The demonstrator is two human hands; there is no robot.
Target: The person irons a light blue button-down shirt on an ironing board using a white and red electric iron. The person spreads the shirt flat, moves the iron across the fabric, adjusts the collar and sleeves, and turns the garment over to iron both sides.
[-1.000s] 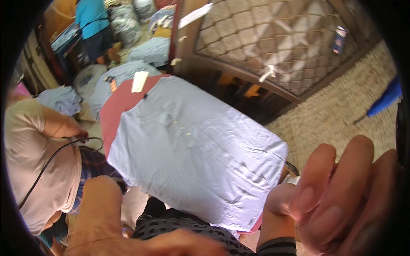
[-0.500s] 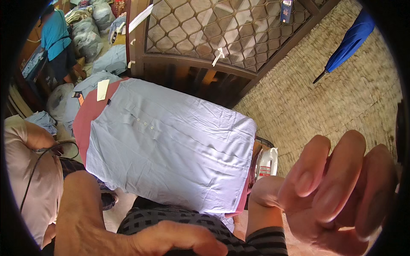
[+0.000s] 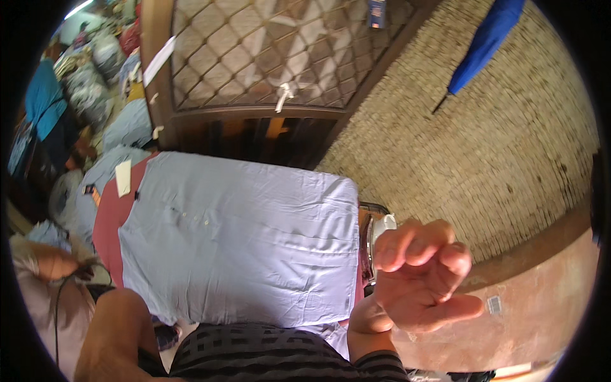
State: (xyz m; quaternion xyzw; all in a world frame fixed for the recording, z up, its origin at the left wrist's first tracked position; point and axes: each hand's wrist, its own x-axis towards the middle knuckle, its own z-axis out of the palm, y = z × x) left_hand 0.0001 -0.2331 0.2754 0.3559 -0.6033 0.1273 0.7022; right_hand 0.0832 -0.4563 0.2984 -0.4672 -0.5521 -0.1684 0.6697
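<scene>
Light blue shirt (image 3: 248, 245) spread flat on a red-covered table (image 3: 108, 223), right hand (image 3: 420, 277) raised just beside its right edge.

Grip of right hand half curled, fingers (image 3: 407, 242) bent, empty. Left forearm (image 3: 118, 337) low at shirt's near left corner, hand out of view, grip impossible to tell. White iron (image 3: 379, 232) between shirt and right hand. Wooden lattice screen (image 3: 267, 57) behind, blue umbrella (image 3: 487, 41) against brick wall (image 3: 484, 153).
</scene>
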